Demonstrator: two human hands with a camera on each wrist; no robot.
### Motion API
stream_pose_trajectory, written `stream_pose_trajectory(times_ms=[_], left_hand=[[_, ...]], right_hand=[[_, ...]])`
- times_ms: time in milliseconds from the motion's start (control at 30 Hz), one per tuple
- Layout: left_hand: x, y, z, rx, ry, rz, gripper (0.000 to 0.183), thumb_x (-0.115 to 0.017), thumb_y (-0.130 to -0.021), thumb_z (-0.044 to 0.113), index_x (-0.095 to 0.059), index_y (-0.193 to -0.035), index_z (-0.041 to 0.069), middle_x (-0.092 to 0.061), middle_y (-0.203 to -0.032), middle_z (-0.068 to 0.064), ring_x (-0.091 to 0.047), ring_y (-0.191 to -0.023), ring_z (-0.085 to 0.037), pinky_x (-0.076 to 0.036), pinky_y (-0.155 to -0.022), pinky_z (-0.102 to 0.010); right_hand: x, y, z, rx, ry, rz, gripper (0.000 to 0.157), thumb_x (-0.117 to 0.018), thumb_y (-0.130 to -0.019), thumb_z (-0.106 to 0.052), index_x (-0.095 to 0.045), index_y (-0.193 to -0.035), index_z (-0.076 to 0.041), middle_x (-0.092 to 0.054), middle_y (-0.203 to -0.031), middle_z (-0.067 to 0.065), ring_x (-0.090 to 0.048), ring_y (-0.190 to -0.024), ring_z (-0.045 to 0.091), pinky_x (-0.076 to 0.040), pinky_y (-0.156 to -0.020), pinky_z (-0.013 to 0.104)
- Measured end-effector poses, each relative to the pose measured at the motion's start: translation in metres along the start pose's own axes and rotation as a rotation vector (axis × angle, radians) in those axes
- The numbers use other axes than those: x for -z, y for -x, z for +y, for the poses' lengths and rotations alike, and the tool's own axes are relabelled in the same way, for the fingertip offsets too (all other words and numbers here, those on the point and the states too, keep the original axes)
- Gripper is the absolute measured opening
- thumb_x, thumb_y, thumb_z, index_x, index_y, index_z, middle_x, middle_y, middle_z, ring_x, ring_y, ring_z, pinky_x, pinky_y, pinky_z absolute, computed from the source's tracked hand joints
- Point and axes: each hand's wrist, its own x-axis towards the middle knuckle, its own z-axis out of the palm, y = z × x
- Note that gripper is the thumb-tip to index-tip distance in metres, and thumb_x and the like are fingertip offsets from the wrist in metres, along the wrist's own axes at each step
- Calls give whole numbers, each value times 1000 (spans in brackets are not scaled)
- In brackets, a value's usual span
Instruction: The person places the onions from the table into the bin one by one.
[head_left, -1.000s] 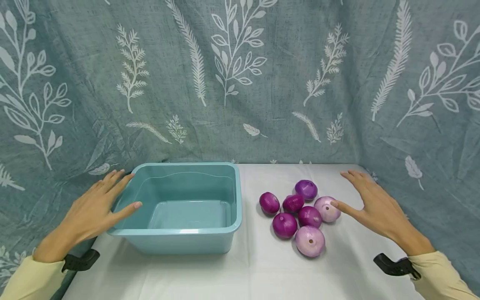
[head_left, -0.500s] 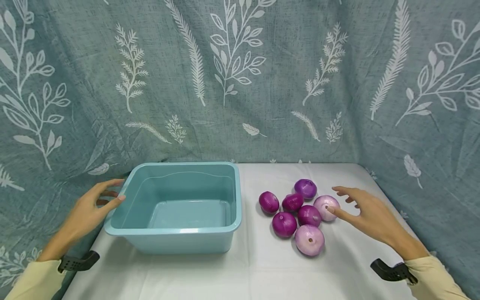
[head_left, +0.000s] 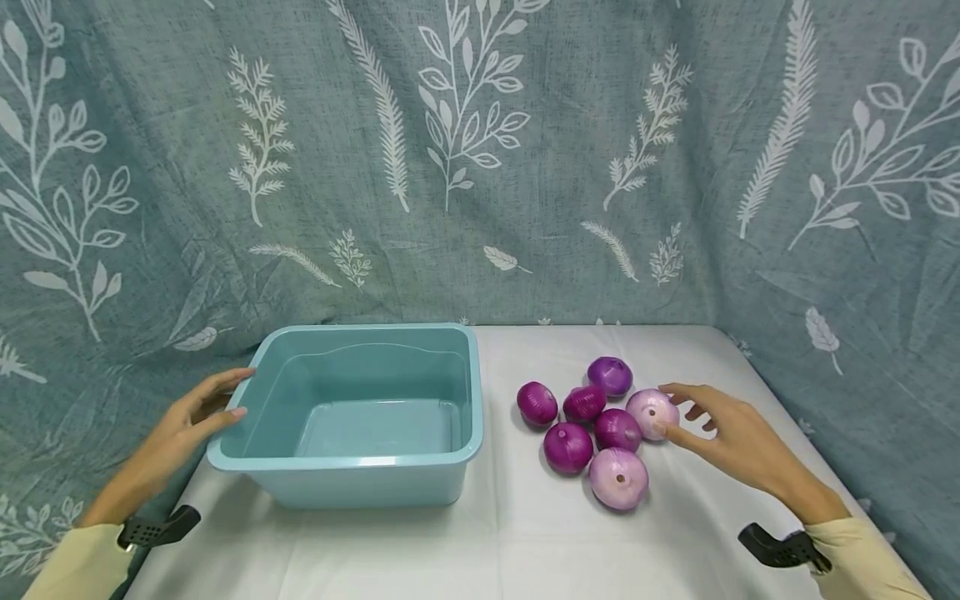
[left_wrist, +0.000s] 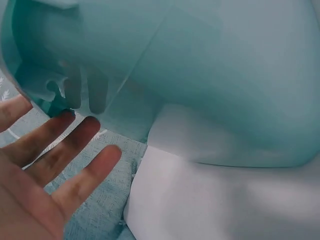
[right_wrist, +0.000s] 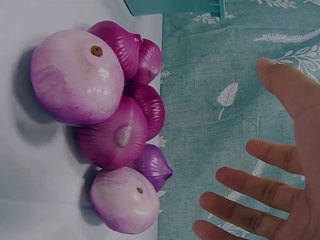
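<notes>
A light teal plastic basin (head_left: 345, 483) stands on the left of the table. At its left rim is my left hand (head_left: 176, 437), thumb and index finger at the edge; in the left wrist view the fingers (left_wrist: 65, 150) are spread, nearly straight, by the outer wall. My right hand (head_left: 738, 442) hovers beside a pale pink-purple onion (head_left: 647, 408), its thumb and fingertips overlapping that onion in the head view. In the right wrist view the fingers (right_wrist: 260, 187) are spread with nothing between them. A larger pale onion (head_left: 618, 479) sits at the cluster's front.
Several darker purple onions (head_left: 567, 447) lie close together between the basin and my right hand. A white cloth (head_left: 555, 550) covers the table. Behind and at both sides hangs a blue-green curtain (head_left: 420, 275) with white leaf prints. Black straps (head_left: 157, 529) sit on both wrists.
My left hand has drawn back from over the basin's left side to its rim. My right hand has come lower and left to the pale onion, its fingers more bent. Basin and onions stay put.
</notes>
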Motion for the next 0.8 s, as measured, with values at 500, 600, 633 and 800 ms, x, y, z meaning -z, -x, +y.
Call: stream_pose_trajectory(times_ms=[500,600,633,800], left_hand=[[6,3,-14,0,178,-152,66,-47,-110,9,-18,-167,25,-9,-172,-3,-24,-144,-1,-38,-96,-10],[8,2,-16,-51,231,-196,68,-44,-109,3,-14,-168,20,-5,-172,-4,-23,-143,5,-38,-97,-10],[8,2,-16,-60,241,-206,68,-43,-109,2,-13,-168,19,-5,-172,-4,-23,-142,7,-38,-98,-11],[10,2,-18,-69,242,-213,70,-43,-108,0,-13,-168,20,-6,-172,-4,-27,-139,10,-40,-98,-13]], right_hand=[[-21,14,-2,-120,-96,-110,50,-76,-92,-50,-67,-131,-20,-68,-113,-9,-63,-91,16,-56,-75,35],[-26,17,-4,-100,-115,-115,50,-78,-91,-48,-67,-131,-19,-69,-115,-8,-62,-90,14,-56,-74,34],[-28,17,-4,-89,-123,-116,50,-78,-91,-47,-67,-130,-17,-69,-115,-8,-62,-90,13,-57,-74,33],[-39,23,-7,-29,-173,-131,53,-81,-90,-43,-67,-132,-15,-68,-117,-8,-61,-88,10,-56,-72,31]])
